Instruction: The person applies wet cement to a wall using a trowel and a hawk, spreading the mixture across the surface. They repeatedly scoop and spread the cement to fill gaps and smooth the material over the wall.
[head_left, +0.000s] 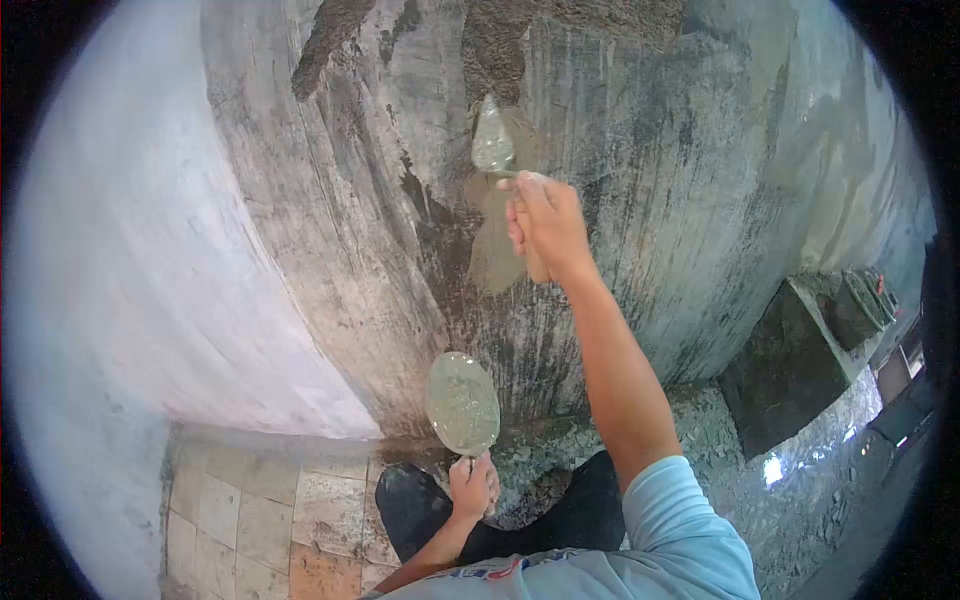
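Observation:
My right hand (pixel 548 225) is closed around the wooden handle of a pointed trowel (pixel 492 140), its blade held flat close to the wall (pixel 640 150). Wet grey mortar coats the blade. A fresh, smooth mortar patch (pixel 497 245) runs down the wall behind and below it. Lower down, my left hand (pixel 474 487) grips the short handle of a round, shallow scoop (pixel 432 400). Wet mortar (pixel 465 395) fills the scoop, which is held in front of the wall's base.
Rough dark plaster (pixel 490 50) covers the wall's top. A smooth whitish wall (pixel 190 260) stands at left above floor tiles (pixel 235 510). Rubble (pixel 760 530) covers the right floor. A dark slab-like block (pixel 785 370) juts out at right. My knees (pixel 410 510) are bent below.

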